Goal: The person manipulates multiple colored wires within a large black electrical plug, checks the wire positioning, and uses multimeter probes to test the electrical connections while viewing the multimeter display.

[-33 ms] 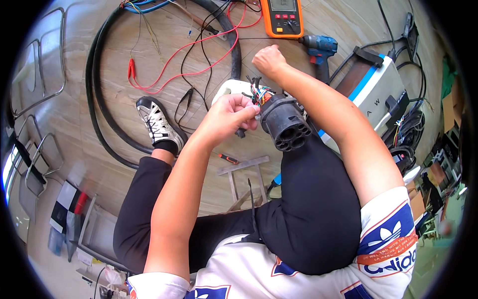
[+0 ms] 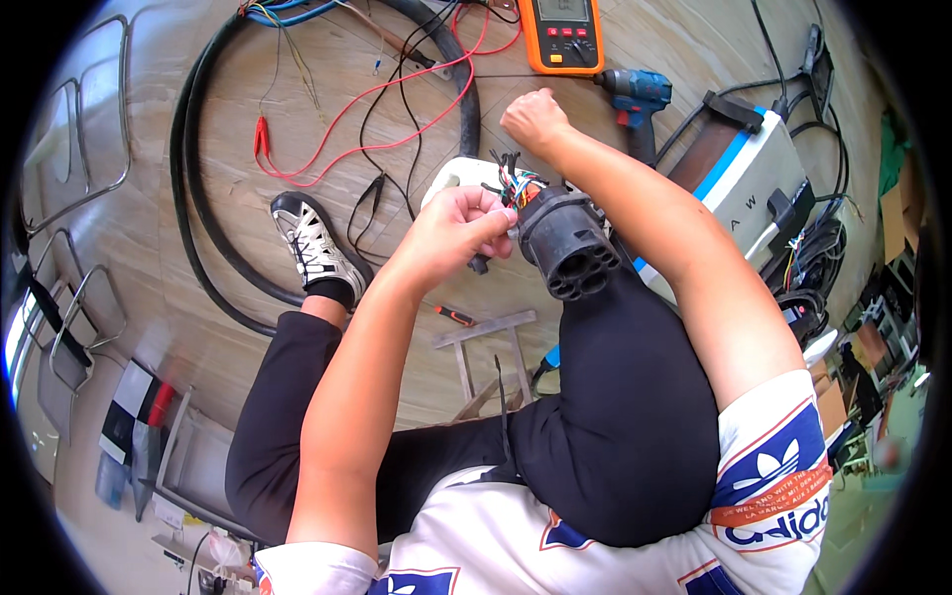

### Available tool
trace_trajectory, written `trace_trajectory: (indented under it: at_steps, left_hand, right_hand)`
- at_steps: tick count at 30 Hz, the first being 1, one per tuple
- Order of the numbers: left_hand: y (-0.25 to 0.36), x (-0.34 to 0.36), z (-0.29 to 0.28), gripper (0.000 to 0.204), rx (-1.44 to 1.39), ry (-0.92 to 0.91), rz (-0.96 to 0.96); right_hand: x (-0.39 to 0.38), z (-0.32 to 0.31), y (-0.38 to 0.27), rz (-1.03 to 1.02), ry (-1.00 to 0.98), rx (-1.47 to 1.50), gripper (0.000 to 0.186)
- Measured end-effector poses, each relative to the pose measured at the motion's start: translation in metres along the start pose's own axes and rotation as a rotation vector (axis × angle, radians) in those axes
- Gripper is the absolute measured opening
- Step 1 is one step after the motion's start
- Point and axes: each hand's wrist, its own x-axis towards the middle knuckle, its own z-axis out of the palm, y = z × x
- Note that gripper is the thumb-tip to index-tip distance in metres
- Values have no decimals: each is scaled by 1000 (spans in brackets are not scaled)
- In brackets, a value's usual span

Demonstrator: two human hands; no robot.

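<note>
A black round connector [image 2: 570, 243] with several holes in its face rests by my right thigh, tilted toward me. Thin coloured wires [image 2: 518, 184] with dark ends bunch out of its back. Beside its left edge is my left hand [image 2: 466, 233], thumb and fingers pinched together; what sits between them is too small to make out. Beyond the wires, my right hand [image 2: 536, 119] is curled closed, its palm side hidden. A white plastic piece [image 2: 458, 173] lies behind my left hand, partly covered by it.
Past my right hand lie an orange multimeter [image 2: 561, 38] and a blue cordless drill [image 2: 638, 91]. Red test leads [image 2: 342, 151] and a thick black cable [image 2: 182, 178] loop across the floor. A white case [image 2: 739, 188] stands at right; a small screwdriver [image 2: 455, 315] lies near a metal frame [image 2: 486, 327].
</note>
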Motion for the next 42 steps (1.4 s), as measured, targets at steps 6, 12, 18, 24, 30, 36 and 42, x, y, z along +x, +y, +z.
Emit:
trace_trajectory:
  at_steps: [6,12,18,24,30,36,42]
  left_hand:
    - [-2,2,-1,17,-4,-1,11]
    - [-5,4,-4,17,-16,6,6]
    - [-16,1,-13,15,-58,0,17]
    - [-15,5,-16,16,-111,-132,32]
    - [-32,4,-21,18,-235,-147,78]
    - [-38,8,-23,18,-317,-153,85]
    - [-43,13,-22,19,-303,-149,102]
  right_hand:
    - [4,12,-2,-22,148,-96,19]
    - [8,13,5,-74,212,-147,22]
    - [-24,-23,13,55,501,704,15]
    - [-97,-84,52,30,331,2010,9]
    - [-108,-94,22,-120,-26,2021,25]
    - [-108,-96,18,-97,-76,2070,22]
    - [-102,-104,15,-95,-20,1898,24]
